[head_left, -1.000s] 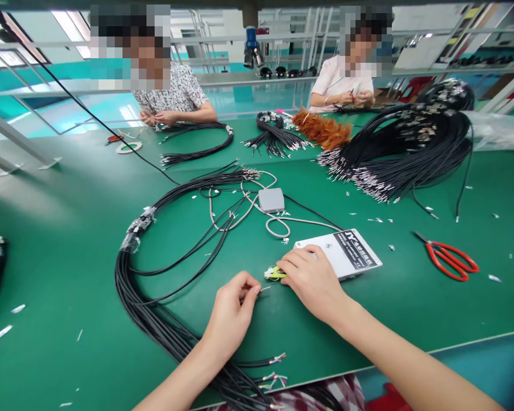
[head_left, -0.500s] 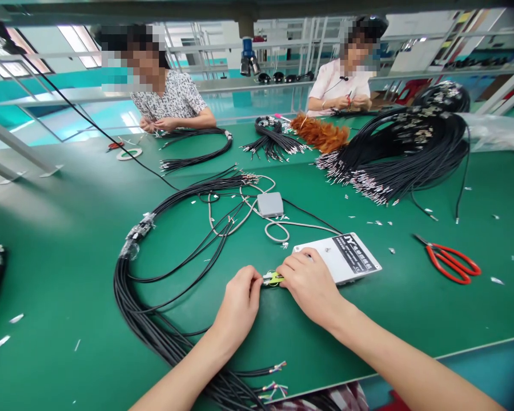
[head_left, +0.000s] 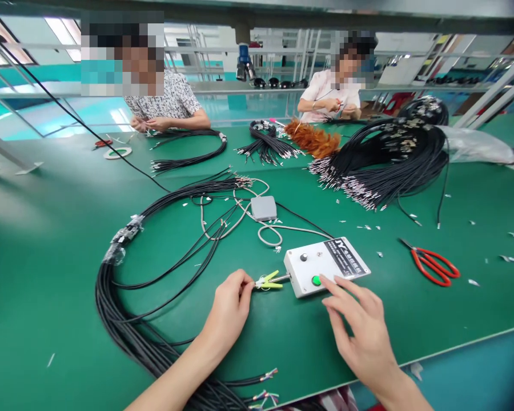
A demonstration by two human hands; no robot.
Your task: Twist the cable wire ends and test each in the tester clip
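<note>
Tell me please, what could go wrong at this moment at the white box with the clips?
The left hand pinches a thin wire end at the yellow-green clips; it might slip out. The right hand reaches toward the green button on the white box and might nudge the box, tugging the clips.

Both co-workers' faces were blurred out. The print on the white test box (head_left: 325,265) label was too small to read. What the left hand (head_left: 229,305) pinched at the yellow clip (head_left: 268,281) was hidden by its fingertips. The black cable bundle (head_left: 128,325) ran off the bottom edge.
</note>
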